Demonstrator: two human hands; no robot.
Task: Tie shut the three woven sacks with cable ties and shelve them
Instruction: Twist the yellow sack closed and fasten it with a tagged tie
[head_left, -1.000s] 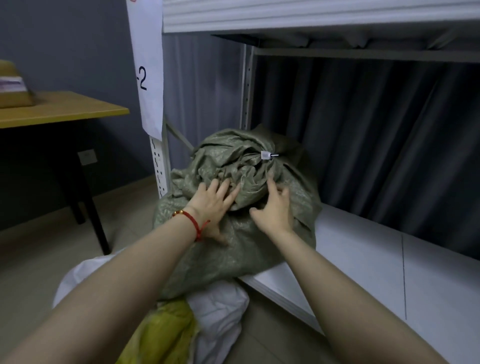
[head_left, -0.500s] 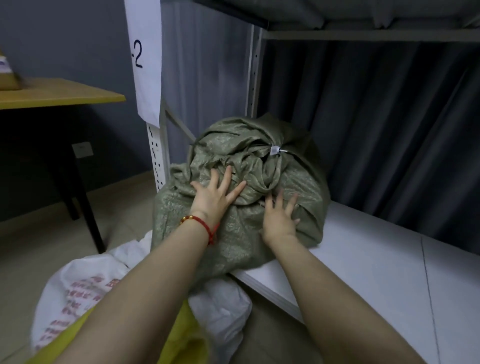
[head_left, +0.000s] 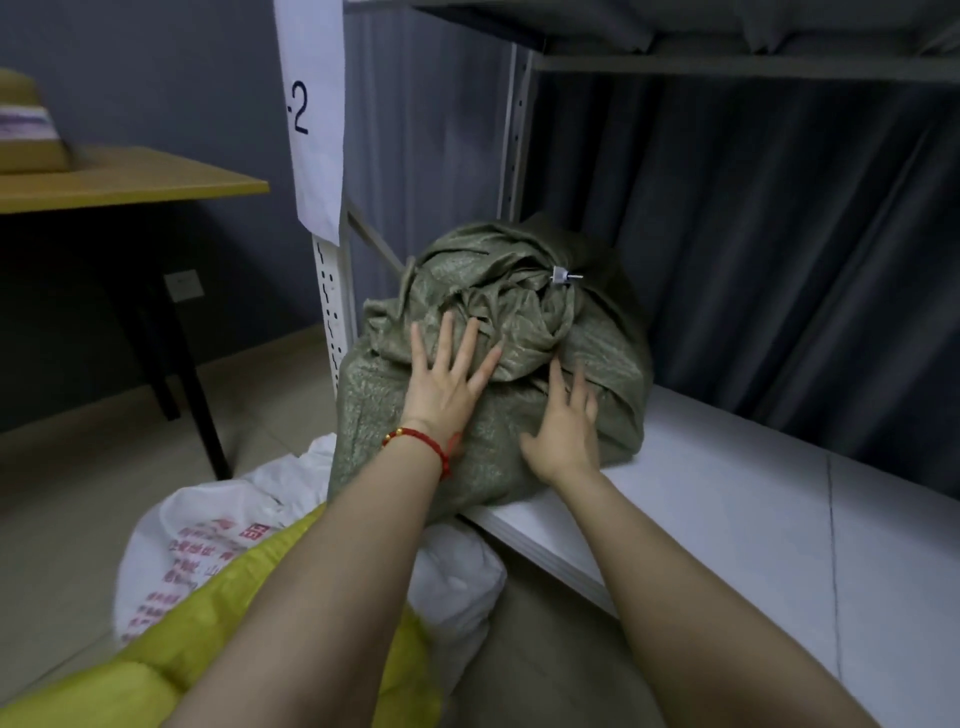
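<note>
White sack (head_left: 218, 530), yellow sack (head_left: 171, 644) on floor beside shelf (head_left: 727, 519); green sack (head_left: 519, 332) tied; left hand (head_left: 447, 384), right hand (head_left: 566, 431) flat, fingers spread against it

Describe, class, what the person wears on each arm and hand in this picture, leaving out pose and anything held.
Both forearms are bare, with no sleeves showing in the frame. The left hand has a thin red cord bracelet at its wrist, strung with a small gold bead and ending in a short red tassel. The right hand and its wrist carry nothing: no gloves, rings or watch are visible on either hand.
</note>
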